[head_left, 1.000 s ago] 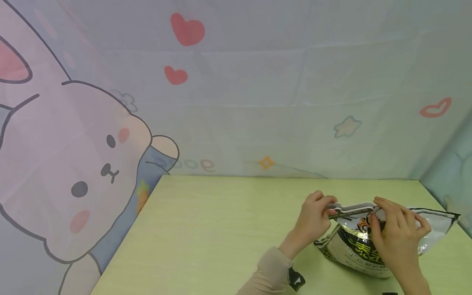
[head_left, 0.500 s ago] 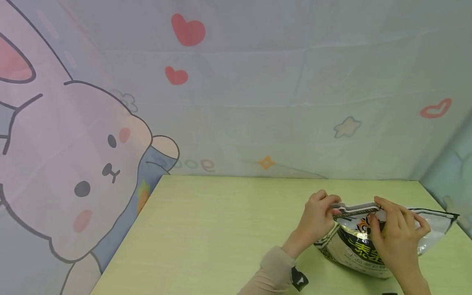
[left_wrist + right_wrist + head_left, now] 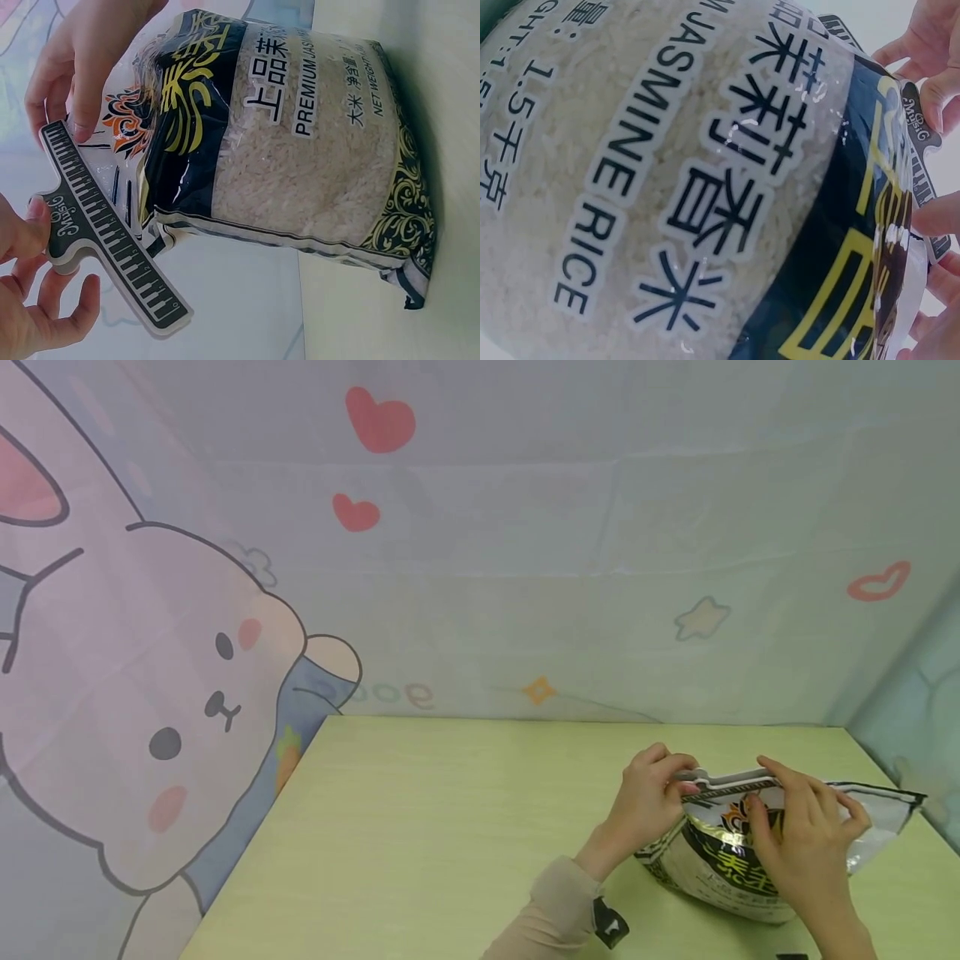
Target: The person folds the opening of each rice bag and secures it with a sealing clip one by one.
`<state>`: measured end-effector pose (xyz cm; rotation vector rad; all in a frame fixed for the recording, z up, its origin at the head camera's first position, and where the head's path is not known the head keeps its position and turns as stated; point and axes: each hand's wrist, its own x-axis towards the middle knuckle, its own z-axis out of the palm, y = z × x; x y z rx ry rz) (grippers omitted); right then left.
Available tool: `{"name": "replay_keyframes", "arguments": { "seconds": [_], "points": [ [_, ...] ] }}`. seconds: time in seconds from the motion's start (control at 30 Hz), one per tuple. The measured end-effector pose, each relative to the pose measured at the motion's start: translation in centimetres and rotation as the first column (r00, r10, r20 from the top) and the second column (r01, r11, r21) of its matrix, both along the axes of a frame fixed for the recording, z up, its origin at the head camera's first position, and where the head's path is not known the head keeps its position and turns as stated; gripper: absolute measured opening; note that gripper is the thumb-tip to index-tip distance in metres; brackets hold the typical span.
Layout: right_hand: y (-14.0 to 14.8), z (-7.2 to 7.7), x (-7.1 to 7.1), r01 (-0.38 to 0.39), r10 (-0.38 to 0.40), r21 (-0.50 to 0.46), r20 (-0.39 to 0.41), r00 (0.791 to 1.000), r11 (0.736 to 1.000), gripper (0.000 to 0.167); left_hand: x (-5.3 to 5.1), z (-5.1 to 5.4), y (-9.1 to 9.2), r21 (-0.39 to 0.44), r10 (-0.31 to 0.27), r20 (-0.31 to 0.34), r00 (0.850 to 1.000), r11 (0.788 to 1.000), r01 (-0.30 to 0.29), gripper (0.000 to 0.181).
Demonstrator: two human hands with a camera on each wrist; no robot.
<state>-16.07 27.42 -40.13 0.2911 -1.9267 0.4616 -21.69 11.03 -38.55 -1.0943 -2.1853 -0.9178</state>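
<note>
A clear plastic bag of rice (image 3: 300, 150) with a black and yellow band stands on the right of the table in the head view. My left hand (image 3: 651, 797) pinches the handle of a music clip (image 3: 112, 232) printed with piano keys. The clip lies along the bag's folded top edge; whether its jaws have the plastic between them is hard to tell. My right hand (image 3: 806, 831) pinches the bag's top beside the clip's other end, thumb in front. Behind that hand, a loose corner of the bag sticks out to the right.
The pale green table (image 3: 420, 827) reaches back to a printed curtain (image 3: 495, 568) with a rabbit and hearts. A black strap end (image 3: 609, 925) hangs at my left wrist. A small dark object (image 3: 791, 957) shows at the bottom edge.
My left hand and the clip have shifted slightly right along the bag's top edge, toward my right hand. The right hand stays nearly still on the bag.
</note>
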Motion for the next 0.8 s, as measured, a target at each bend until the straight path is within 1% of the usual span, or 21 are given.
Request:
{"name": "replay_keyframes", "arguments": {
  "seconds": [0.1,0.3,0.37,0.57,0.6,0.8],
  "points": [
    [-0.06,0.11,0.06,-0.007,0.007,-0.008,0.006,1.0,1.0,0.051,-0.04,0.01,0.03,-0.003,0.002,0.003,1.0,1.0,-0.002,0.03],
    [-0.03,0.05,-0.06,-0.013,0.013,-0.02,-0.009,1.0,1.0,0.051,-0.02,0.17,0.19,0.008,-0.017,0.031,0.999,1.0,0.016,0.031],
    [0.03,0.0,-0.07,-0.011,0.01,-0.02,-0.01,1.0,1.0,0.051,0.03,0.21,0.28,0.007,-0.011,0.029,1.0,1.0,0.011,0.03],
    [0.22,-0.04,-0.18,-0.012,0.012,-0.025,-0.004,1.0,1.0,0.052,0.16,0.38,0.57,0.03,-0.032,0.054,0.998,0.999,0.031,0.028],
    [0.24,-0.04,-0.2,-0.014,0.014,-0.027,-0.004,1.0,1.0,0.052,0.16,0.41,0.61,0.032,-0.033,0.054,0.998,0.999,0.031,0.028],
    [0.25,-0.06,-0.21,-0.014,0.014,-0.038,-0.008,1.0,0.999,0.053,0.07,0.44,0.84,0.009,0.013,0.005,1.0,1.0,-0.013,0.029]
  ]
}}
